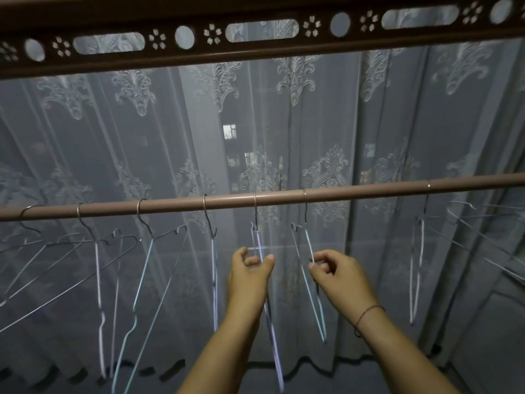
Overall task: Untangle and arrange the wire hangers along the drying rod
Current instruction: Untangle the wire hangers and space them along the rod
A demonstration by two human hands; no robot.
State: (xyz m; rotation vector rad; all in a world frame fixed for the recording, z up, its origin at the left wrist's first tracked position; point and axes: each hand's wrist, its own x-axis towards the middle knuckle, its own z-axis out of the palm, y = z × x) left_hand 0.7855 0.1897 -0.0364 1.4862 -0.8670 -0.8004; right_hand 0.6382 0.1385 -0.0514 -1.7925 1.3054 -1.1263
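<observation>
A long brown rod (369, 188) goes across from side to side, and wire hangers hang on it by their hooks. The left hand (250, 275) is just under the rod near the middle. Its fingers and thumb are curled round a pale purple hanger (274, 339), which hangs straight down with its thin side toward us. The right hand (338, 277) is close beside it. It pinches the wire of a light blue hanger (316, 311) between its thumb and fingertips. That hanger is on the next hook along to the right. A thin string bracelet (366, 315) is on the right wrist.

To the left, four more hangers sit on the rod with gaps between them: a white one (214, 280), a blue one (142, 280), another white one (98, 280) and a grey one (42, 251) turned flat. To the right, one hanger (417, 280) hangs alone, and past it some grey hangers (483, 237) are bunched together at the edge.

Behind it all is a see-through curtain (355, 123) with leafy patterns. Above is a dark rail (255, 52) with flower-shaped holes
</observation>
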